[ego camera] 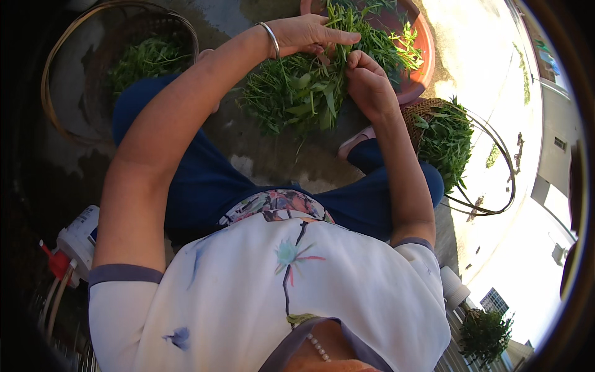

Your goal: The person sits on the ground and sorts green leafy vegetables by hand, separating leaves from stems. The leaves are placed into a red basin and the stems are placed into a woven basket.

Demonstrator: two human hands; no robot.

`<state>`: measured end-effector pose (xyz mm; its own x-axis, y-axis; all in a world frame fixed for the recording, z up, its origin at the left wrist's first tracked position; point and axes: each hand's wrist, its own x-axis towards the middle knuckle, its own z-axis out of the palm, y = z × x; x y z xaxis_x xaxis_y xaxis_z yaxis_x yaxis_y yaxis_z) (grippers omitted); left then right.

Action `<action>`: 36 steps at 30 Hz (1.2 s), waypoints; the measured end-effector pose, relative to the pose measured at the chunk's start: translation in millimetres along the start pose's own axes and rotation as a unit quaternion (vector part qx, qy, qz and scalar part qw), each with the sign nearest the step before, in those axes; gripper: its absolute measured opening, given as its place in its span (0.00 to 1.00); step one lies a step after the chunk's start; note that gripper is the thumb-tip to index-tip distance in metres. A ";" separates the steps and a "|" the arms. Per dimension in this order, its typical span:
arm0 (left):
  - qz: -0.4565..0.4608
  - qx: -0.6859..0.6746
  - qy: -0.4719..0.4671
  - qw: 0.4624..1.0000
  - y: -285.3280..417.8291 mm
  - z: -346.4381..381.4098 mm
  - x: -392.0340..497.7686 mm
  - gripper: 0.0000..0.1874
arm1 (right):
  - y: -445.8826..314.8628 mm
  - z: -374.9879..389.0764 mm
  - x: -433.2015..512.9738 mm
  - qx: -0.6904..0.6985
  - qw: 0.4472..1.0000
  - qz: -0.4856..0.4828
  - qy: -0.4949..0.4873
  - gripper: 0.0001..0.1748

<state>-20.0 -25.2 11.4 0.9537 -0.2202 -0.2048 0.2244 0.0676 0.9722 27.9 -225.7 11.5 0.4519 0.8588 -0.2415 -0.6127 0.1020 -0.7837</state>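
A large bunch of leafy green stems (309, 93) hangs between my hands, its leafy ends spreading low over the wet floor. My left hand (309, 35), with a silver bangle at the wrist, is wrapped around the upper stems, thumb stretched across them. On the right side of the bunch, my right hand (369, 79) has its fingers curled, thumb and forefinger pinched at the stems' edge. Behind the hands stands a round reddish plastic basin (425, 56) with more greens (383, 44) in it and over its rim.
A hooped basket of greens (148, 58) stands at the upper left. Another wicker basket (425, 109), full of greens, leans by the right knee. A white container (83, 237) with a red part is at the lower left. Wet concrete floor (283, 153) lies between the legs.
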 end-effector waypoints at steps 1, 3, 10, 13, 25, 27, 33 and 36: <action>0.013 -0.065 0.008 0.998 1.8 3.8 1.2 0.32 | 0.7 2.9 1.3 0.020 1.000 0.007 -0.011 0.04; 0.016 -0.190 0.009 0.982 4.2 10.2 2.0 0.21 | 1.1 5.5 2.9 0.037 0.999 0.008 -0.007 0.04; 0.020 -0.405 0.100 0.909 -11.2 3.3 7.9 0.14 | -11.9 13.1 -1.2 -0.140 0.982 0.007 0.129 0.11; -0.034 -0.530 0.203 0.823 -32.6 -15.2 24.6 0.14 | -9.1 10.7 -0.1 -0.307 0.928 -0.107 0.180 0.12; -0.044 -0.519 0.276 0.808 -35.8 -14.7 43.5 0.08 | -2.1 31.9 -7.8 -0.640 0.744 -0.162 0.097 0.09; -0.020 -0.397 0.251 0.882 -32.1 -17.5 38.0 0.10 | -17.5 26.4 -9.7 -0.435 0.889 -0.045 0.134 0.09; -0.012 -0.115 0.112 0.987 -0.4 -3.7 13.2 0.17 | -52.8 -2.5 -17.7 -0.206 0.961 -0.025 0.183 0.09; -0.005 -0.129 0.036 0.991 13.5 -1.8 9.1 0.20 | -57.9 -13.4 -18.8 -0.182 0.968 -0.029 0.172 0.09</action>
<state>-8.0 -24.6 22.5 0.9606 -0.1534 -0.2316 0.2697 0.3150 0.9100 63.6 -254.5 53.8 0.7057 0.6325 -0.3192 -0.3403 -0.0925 -0.9357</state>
